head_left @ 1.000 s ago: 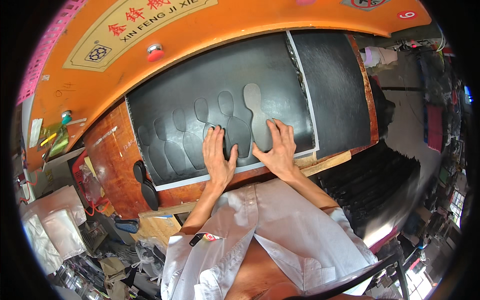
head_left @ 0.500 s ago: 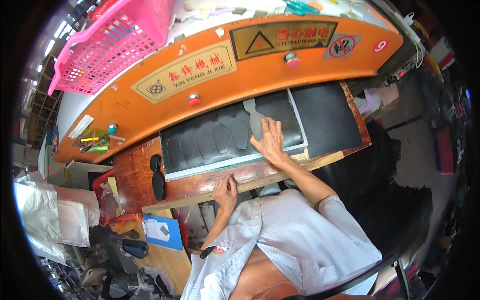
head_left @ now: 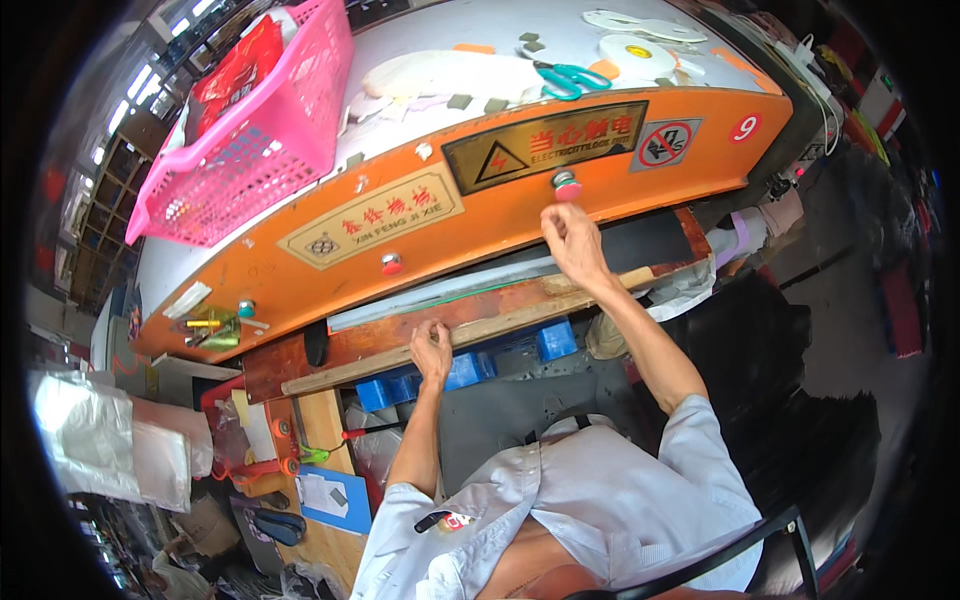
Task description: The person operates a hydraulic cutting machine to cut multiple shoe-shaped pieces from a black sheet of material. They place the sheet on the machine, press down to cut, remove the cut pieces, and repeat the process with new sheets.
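My right hand (head_left: 574,243) is raised to the orange machine front (head_left: 370,285). Its fingers are curled in, with the knuckles just under a red push button (head_left: 568,190); whether they touch it I cannot tell. My left hand (head_left: 431,350) rests with bent fingers by the front edge of the red-brown wooden board (head_left: 375,345), and nothing shows in it. A pale strip (head_left: 440,292) lies along the board beneath the machine front. Part of a black sheet (head_left: 635,243) shows at the right, and the end of a black sole-shaped piece (head_left: 316,343) at the left.
A pink basket (head_left: 250,150) with a red package stands on the machine top, near teal-handled scissors (head_left: 575,80) and scraps. Another red button (head_left: 391,263) and a green one (head_left: 246,309) stick out of the front. A blue clipboard (head_left: 340,500) lies lower left.
My right hand has left the grey sole-shaped piece on the black sheet and risen to the red button. The machine front now hides most of the sheet. My left hand stays near the board's edge.
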### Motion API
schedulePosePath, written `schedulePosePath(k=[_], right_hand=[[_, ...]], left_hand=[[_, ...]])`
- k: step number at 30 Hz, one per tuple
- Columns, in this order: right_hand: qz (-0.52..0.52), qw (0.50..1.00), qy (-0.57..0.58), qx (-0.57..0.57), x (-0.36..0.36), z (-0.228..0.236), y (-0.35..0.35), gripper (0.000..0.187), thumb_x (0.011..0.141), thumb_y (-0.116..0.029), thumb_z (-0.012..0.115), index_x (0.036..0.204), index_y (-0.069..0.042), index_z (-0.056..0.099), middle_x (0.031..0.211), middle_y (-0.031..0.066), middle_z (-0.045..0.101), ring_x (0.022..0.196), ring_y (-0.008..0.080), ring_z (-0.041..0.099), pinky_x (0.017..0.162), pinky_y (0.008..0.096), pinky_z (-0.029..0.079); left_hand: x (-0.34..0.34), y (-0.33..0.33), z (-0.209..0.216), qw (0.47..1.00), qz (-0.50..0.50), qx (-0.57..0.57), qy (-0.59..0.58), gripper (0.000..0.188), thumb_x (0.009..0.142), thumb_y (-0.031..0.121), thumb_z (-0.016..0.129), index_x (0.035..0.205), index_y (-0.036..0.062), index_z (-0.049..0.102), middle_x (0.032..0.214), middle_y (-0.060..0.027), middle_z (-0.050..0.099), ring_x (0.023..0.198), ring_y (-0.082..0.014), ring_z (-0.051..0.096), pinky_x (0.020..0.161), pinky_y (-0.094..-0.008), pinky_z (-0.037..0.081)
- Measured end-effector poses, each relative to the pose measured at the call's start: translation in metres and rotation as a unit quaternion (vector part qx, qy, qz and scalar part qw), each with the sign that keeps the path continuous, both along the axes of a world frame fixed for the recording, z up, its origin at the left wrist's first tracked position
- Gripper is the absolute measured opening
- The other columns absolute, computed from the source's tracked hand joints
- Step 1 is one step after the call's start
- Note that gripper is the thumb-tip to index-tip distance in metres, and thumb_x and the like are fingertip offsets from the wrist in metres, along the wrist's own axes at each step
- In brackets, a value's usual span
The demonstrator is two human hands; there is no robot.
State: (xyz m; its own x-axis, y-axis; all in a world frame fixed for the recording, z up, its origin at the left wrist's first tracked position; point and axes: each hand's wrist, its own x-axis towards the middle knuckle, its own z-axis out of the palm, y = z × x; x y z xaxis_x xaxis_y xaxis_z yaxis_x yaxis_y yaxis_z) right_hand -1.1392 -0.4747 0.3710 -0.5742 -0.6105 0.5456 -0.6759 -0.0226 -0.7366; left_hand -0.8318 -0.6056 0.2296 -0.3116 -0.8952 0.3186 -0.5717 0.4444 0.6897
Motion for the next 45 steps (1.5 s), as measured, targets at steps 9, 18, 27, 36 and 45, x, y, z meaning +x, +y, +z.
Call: schedulePosePath(k=[9, 18, 27, 36, 45], right_hand=[[-0.014, 0.992, 0.020, 0.122, 0.060, -0.099, 0.039, 0.031, 0.091, -0.020, 0.071, 0.113, 0.002, 0.071, 0.114, 0.0196, 0.072, 0.115, 0.0389, 0.064, 0.102, 0.0515, 0.048], [-0.022, 0.979, 0.103, 0.177, 0.093, -0.123, 0.023, 0.035, 0.088, -0.024, 0.075, 0.114, 0.000, 0.071, 0.120, 0.0193, 0.070, 0.123, 0.0400, 0.059, 0.108, 0.0530, 0.043], [-0.027, 0.977, 0.053, 0.204, 0.116, -0.130, 0.060, 0.029, 0.082, -0.024, 0.076, 0.100, -0.001, 0.075, 0.103, 0.0194, 0.074, 0.108, 0.0381, 0.067, 0.097, 0.0514, 0.049], [-0.117, 0.979, 0.107, 0.126, 0.143, -0.099, 0.073, 0.061, 0.080, -0.033, 0.084, 0.126, 0.004, 0.066, 0.127, 0.0210, 0.067, 0.115, 0.0440, 0.060, 0.096, 0.0504, 0.052], [-0.038, 0.970, -0.088, 0.225, 0.159, -0.098, 0.091, 0.073, 0.073, -0.033, 0.087, 0.131, 0.006, 0.066, 0.126, 0.0225, 0.068, 0.113, 0.0391, 0.062, 0.097, 0.0459, 0.054]], left_hand=[[-0.023, -0.031, 0.007, 0.998, 0.029, 0.018, -0.047, 0.020, 0.092, 0.028, 0.069, 0.097, 0.0109, 0.078, 0.080, -0.0132, 0.073, 0.082, -0.0341, 0.071, 0.078, -0.0475, 0.055], [-0.010, -0.027, 0.010, 0.998, -0.024, 0.008, -0.053, 0.020, 0.092, 0.027, 0.067, 0.097, 0.0091, 0.076, 0.083, -0.0138, 0.075, 0.085, -0.0332, 0.072, 0.086, -0.0454, 0.055], [0.026, 0.010, 0.000, 0.992, -0.091, 0.082, -0.006, 0.026, 0.094, 0.025, 0.067, 0.104, 0.0019, 0.075, 0.094, -0.0158, 0.075, 0.093, -0.0334, 0.070, 0.087, -0.0444, 0.054], [0.013, 0.077, 0.034, 0.980, -0.181, -0.079, 0.006, 0.056, 0.092, 0.012, 0.069, 0.145, 0.0018, 0.055, 0.147, -0.0225, 0.056, 0.139, -0.0420, 0.048, 0.119, -0.0500, 0.036], [-0.013, 0.131, 0.034, 0.957, -0.255, 0.048, -0.133, 0.070, 0.098, 0.020, 0.065, 0.157, -0.0064, 0.038, 0.164, -0.0228, 0.039, 0.155, -0.0420, 0.030, 0.127, -0.0519, 0.025]])
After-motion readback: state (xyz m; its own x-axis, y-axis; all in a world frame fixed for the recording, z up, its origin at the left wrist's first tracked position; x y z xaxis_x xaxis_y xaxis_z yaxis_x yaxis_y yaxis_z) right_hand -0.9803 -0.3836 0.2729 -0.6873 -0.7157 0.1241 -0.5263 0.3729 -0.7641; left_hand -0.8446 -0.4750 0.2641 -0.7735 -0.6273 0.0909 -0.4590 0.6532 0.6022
